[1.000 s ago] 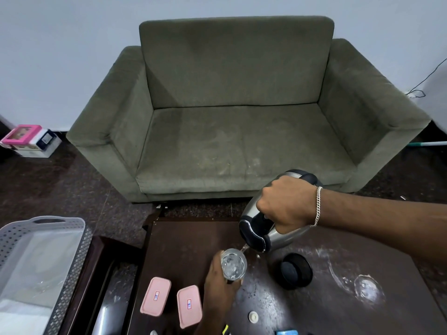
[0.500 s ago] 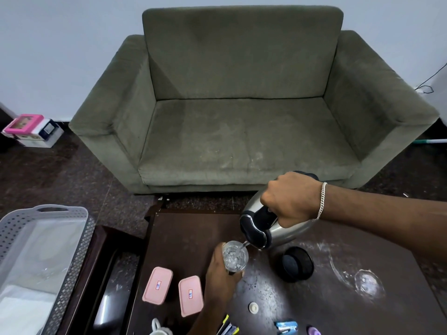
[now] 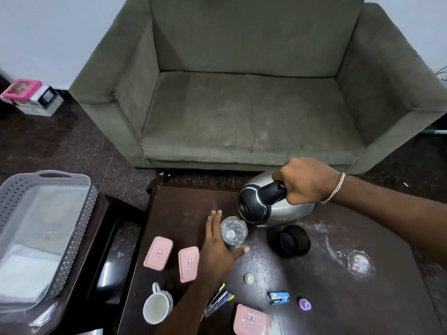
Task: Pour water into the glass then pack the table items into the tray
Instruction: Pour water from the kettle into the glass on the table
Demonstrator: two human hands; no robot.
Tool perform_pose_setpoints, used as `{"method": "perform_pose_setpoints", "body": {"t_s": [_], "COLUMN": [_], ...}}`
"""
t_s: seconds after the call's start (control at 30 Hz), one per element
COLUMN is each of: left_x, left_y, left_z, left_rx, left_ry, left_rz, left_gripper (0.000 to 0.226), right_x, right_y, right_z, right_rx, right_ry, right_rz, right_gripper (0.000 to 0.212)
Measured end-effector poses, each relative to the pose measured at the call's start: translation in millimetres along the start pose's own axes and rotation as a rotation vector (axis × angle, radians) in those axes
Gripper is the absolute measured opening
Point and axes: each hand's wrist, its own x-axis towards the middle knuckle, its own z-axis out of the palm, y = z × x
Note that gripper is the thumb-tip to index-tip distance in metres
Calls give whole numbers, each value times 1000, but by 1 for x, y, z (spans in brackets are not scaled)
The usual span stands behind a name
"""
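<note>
Head view — glass (image 3: 234,230) mid-table (image 3: 183,204), tray (image 3: 72,228) well left.

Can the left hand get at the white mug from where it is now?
Probably yes. The left hand is open beside the glass, holding nothing, and the white mug stands just left of that forearm near the table's front edge with nothing over it.

No legible text. Small red-and-blue labels on three pink lids (image 3: 158,253) (image 3: 189,264) (image 3: 251,319), marks too small to read. Printed picture on pink box (image 3: 21,88) and dark panel on white box (image 3: 46,100), unreadable.
</note>
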Motion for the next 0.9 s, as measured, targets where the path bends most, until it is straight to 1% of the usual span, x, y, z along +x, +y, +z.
{"method": "perform_pose_setpoints", "body": {"t_s": [0.13, 0.2, 0.33, 0.47, 0.53, 0.7, 0.8, 0.9], "left_x": [4, 8, 19, 26, 25, 14, 6, -5], "left_y": [22, 34, 54, 61, 61, 53, 42, 29], "left_z": [-13, -23, -54, -94, -116, -191, -243, -294], "left_rx": [-41, -128, -377, -463, -478, -541, -543, -525], "left_ry": [1, -9, 1, 35, 50, 102, 157, 202], "left_rz": [33, 29, 40, 65, 86, 98, 92, 91], "left_gripper": [133, 133, 121, 112, 106, 98, 94, 94], "right_x": [-2, -2, 1, 12, 19, 57, 90, 125], "right_y": [1, -2, -18, -46, -60, -109, -146, -184], "right_z": [-7, -14, -29, -45, -50, -64, -73, -84], "right_rx": [152, 239, 367, 532, 601, 778, 834, 856], "right_ry": [73, 131, 234, 321, 348, 361, 397, 441], "right_rz": [67, 112, 184, 214, 229, 239, 189, 131], "right_gripper": [18, 20, 32, 40, 40, 27, 23, 24]}}
